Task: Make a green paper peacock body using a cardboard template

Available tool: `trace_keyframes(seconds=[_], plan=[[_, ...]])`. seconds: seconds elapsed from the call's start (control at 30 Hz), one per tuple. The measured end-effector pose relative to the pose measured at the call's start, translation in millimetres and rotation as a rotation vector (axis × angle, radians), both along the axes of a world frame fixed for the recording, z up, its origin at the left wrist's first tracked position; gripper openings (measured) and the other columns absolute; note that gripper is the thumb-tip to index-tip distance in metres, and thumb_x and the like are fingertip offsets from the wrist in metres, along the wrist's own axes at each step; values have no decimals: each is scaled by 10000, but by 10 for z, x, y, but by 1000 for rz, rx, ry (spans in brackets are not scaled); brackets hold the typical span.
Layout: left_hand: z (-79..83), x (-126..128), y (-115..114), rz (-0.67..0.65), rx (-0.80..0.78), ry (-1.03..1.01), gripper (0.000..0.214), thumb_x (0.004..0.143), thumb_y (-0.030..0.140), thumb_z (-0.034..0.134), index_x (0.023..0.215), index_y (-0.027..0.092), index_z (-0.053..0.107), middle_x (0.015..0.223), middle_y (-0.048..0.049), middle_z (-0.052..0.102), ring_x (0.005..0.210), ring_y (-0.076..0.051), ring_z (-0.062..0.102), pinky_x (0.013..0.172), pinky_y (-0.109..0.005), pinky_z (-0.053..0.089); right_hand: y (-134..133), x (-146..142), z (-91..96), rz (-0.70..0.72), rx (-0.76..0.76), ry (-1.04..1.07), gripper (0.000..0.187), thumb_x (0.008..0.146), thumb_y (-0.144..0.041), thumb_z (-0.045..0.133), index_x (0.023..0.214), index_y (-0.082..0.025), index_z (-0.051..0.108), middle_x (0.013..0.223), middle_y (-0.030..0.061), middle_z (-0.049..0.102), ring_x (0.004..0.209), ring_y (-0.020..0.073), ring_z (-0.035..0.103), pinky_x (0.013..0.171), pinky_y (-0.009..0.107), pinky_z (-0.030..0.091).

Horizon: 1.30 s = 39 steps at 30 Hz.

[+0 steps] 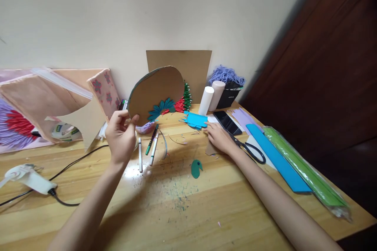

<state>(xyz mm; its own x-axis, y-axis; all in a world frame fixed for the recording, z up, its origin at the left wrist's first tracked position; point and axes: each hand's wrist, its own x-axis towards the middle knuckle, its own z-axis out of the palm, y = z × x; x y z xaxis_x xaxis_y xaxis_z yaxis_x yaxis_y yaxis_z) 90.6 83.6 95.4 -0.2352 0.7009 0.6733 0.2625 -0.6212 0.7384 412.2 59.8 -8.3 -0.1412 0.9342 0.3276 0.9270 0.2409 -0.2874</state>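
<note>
In my left hand [121, 137] is a rounded brown cardboard piece [159, 90], held up by its lower left edge between thumb and fingers. Teal, red and green paper petals [161, 108] fan out along its lower right side. My right hand [219, 137] reaches across the table with fingers stretched out, its fingertips touching the right edge of a cut blue sheet [196, 120]. Whether it grips the sheet cannot be made out. A dark green bird-head-shaped cutout [196, 169] lies on the table nearer to me.
Black-handled scissors [253, 152] and a phone [228, 122] lie beside my right hand. Several markers [140, 155] are at the centre left. A white glue gun [29, 178] with a cable sits at left. White cylinders [206, 100] and a green plastic-wrapped pack [303, 168] are at right.
</note>
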Motion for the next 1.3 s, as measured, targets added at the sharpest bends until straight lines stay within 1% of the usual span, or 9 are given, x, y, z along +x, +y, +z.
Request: trace_keyframes(seconds=[0.07, 0.17, 0.27, 0.43, 0.67, 0.87, 1.0, 1.1, 1.3], plan=[[11, 8, -5, -105, -109, -69, 123, 722, 228, 673, 799, 164, 601, 709, 25, 570, 669, -102, 539, 633, -196, 427, 173, 35, 13, 21, -18, -23, 263, 777, -66, 477, 919, -140, 686, 1201, 141, 603, 1138, 280, 495, 989, 416, 393], [-12, 0, 25, -226, -231, -179, 162, 693, 246, 697, 807, 157, 625, 757, 8, 611, 737, -116, 577, 712, -212, 455, 299, 66, 61, 23, -4, -31, 295, 767, -67, 487, 989, -109, 676, 1122, 152, 647, 1094, 269, 537, 986, 400, 405], [-33, -45, 69, -233, -265, -222, 190, 668, 261, 721, 802, 157, 637, 751, 13, 612, 721, -105, 572, 705, -204, 454, 295, 98, 165, -14, 57, -4, 316, 804, -107, 458, 1053, -89, 652, 1144, 159, 635, 1097, 262, 545, 983, 397, 414], [16, -108, 90, -246, -358, -249, 260, 625, 311, 752, 803, 149, 653, 739, 9, 621, 705, -114, 573, 677, -213, 470, 259, 214, 367, -73, 155, 55, 314, 842, -156, 409, 1030, -143, 659, 1114, 119, 652, 1050, 245, 584, 935, 411, 458], [147, -212, 82, -255, -387, -341, 343, 581, 339, 779, 843, 149, 665, 797, -7, 650, 736, -128, 594, 673, -220, 494, 369, 183, 516, 4, 174, 24, 305, 830, -158, 443, 1042, -118, 657, 1151, 148, 627, 1070, 266, 579, 957, 434, 448], [197, -224, 30, -265, -413, -314, 385, 586, 371, 773, 882, 151, 666, 853, -27, 670, 787, -157, 619, 711, -254, 509, 586, -158, 433, 195, 80, -63, 335, 808, -102, 469, 1099, -126, 632, 1265, 132, 567, 1170, 225, 524, 1028, 380, 400], [208, -203, -5, -278, -430, -311, 383, 589, 363, 769, 888, 148, 665, 862, -31, 676, 809, -162, 623, 740, -264, 513, 644, -165, 343, 290, -2, -141, 300, 644, -46, 623, 913, -159, 691, 1312, 112, 527, 1228, 277, 453, 1024, 421, 385], [216, -205, -16, -282, -426, -320, 373, 594, 352, 769, 889, 147, 668, 868, -34, 679, 813, -159, 622, 740, -259, 514, 628, -98, 278, 290, -30, -158, 260, 598, -44, 661, 825, -168, 694, 1289, 111, 538, 1229, 303, 424, 1008, 447, 379], [233, -211, -17, -297, -447, -316, 375, 593, 344, 771, 897, 150, 670, 872, -33, 678, 812, -157, 620, 731, -246, 512, 668, -113, 137, 153, -27, -53, 172, 694, -55, 578, 761, -180, 676, 1118, 110, 622, 1133, 256, 482, 973, 405, 394]])
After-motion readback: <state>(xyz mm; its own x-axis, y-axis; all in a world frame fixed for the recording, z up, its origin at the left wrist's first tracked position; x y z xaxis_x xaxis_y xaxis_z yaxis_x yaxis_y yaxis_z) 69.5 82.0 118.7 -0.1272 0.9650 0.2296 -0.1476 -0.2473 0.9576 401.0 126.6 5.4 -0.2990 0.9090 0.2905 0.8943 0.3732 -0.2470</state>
